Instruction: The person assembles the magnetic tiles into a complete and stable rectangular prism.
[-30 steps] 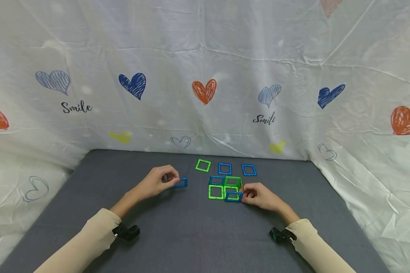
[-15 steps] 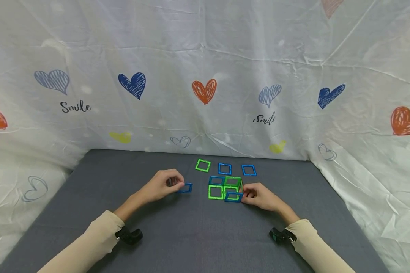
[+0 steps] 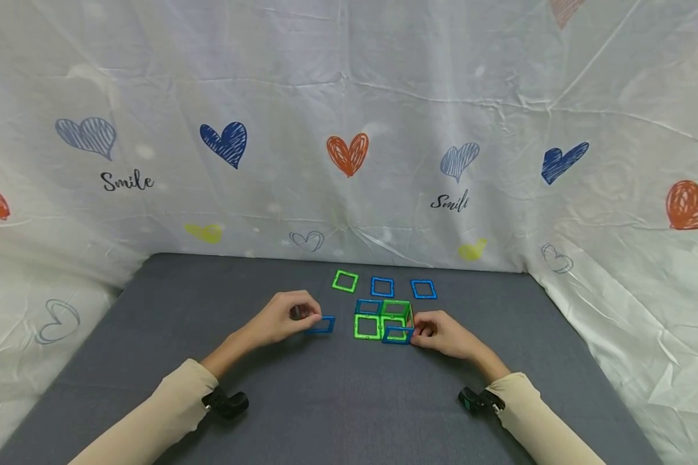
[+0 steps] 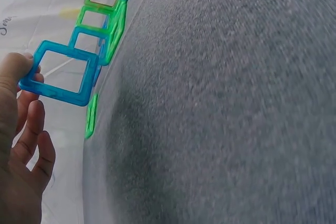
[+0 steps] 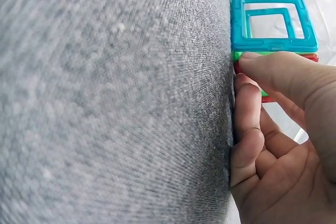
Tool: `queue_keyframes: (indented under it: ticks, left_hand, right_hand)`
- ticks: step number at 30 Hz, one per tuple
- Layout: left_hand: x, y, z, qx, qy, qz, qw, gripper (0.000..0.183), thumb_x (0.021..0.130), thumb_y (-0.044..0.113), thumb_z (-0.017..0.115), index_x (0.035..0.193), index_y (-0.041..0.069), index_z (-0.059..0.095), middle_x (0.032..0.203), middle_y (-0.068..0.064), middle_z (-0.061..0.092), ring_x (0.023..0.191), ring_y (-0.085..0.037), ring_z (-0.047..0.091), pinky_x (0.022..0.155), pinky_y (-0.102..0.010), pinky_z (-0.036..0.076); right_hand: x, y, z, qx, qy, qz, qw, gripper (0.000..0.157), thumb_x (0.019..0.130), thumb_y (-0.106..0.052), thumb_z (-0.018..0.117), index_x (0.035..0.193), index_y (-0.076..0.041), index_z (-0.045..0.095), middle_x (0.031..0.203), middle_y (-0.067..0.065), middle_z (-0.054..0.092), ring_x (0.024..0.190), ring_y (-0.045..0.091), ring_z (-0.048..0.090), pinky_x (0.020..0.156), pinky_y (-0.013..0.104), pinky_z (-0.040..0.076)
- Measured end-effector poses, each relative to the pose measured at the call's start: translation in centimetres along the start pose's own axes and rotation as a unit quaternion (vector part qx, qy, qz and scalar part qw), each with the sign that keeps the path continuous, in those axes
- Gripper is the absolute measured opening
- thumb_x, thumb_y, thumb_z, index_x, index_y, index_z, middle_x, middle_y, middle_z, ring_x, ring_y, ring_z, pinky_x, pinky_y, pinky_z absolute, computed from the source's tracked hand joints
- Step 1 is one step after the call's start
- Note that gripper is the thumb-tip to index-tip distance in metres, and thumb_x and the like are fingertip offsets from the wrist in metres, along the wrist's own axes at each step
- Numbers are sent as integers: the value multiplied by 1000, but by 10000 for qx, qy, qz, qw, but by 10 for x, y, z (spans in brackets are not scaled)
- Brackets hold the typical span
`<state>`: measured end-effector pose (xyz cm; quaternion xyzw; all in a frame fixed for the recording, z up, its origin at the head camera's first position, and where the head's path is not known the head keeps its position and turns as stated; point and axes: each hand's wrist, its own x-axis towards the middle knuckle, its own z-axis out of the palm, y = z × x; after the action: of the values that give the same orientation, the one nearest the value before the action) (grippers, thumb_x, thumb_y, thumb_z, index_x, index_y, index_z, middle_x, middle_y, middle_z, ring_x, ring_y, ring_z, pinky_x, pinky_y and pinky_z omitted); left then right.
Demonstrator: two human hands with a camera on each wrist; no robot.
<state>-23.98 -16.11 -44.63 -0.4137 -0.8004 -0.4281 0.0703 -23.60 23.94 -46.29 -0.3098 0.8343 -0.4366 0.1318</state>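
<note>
- Toward eight o'clock in the head view, a plain cream left sleeve (image 3: 145, 416) is worn, creased near the cuff (image 3: 194, 373).
- Toward four o'clock, a matching right sleeve (image 3: 549, 423) is seen.
- At the left wrist, a black left wrist device (image 3: 230, 405) is worn, rounded at its three o'clock end.
- A similar black right wrist device (image 3: 472, 400) is marked with green toward nine o'clock.
- The left hand (image 3: 285, 316) and right hand (image 3: 444, 334) are bare.

Frames (image 4: 55, 93) are blue, green or red, the tablecloth (image 3: 349, 407) grey.
</note>
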Motion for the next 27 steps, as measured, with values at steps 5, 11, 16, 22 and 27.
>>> queue_keyframes:
  ticks: [5,11,16,22,27]
  left_hand:
    - [4,2,6,-83,-34,29,10000,8,96,10,74,97,18,74,88,10,62,74,-11,58,62,-33,51]
    - [7,1,15,-200,-19,22,9998,7,93,5,76,97,12,75,88,4,65,74,-13,59,62,-39,52]
    - [10,1,23,-297,-50,66,9995,7,92,2,76,97,7,76,87,-2,66,73,-18,60,61,-38,52]
    - [14,5,29,-293,-105,95,9995,6,93,7,76,97,12,76,88,4,65,74,-14,59,63,-32,52]
    - [16,7,35,-302,-163,114,9993,5,95,9,74,98,13,76,88,7,64,75,-10,60,65,-29,53]
  right_hand:
    - [0,1,0,17,-2,-9,10000,8,94,1,72,100,-2,69,83,3,63,70,13,56,61,23,44]
    - [0,1,-1,46,-7,-15,10000,8,94,1,72,100,-2,69,82,3,63,69,13,56,60,23,44]
    - [0,1,-1,1,7,-33,10000,7,94,2,71,100,-2,69,83,3,64,70,15,56,60,23,45]
    - [0,0,-1,-35,14,-36,10000,9,94,2,70,101,-3,69,85,4,65,71,13,57,61,24,46]
    - [0,1,-1,-43,16,-53,10000,8,94,2,70,100,-3,69,85,3,64,70,12,57,60,24,45]
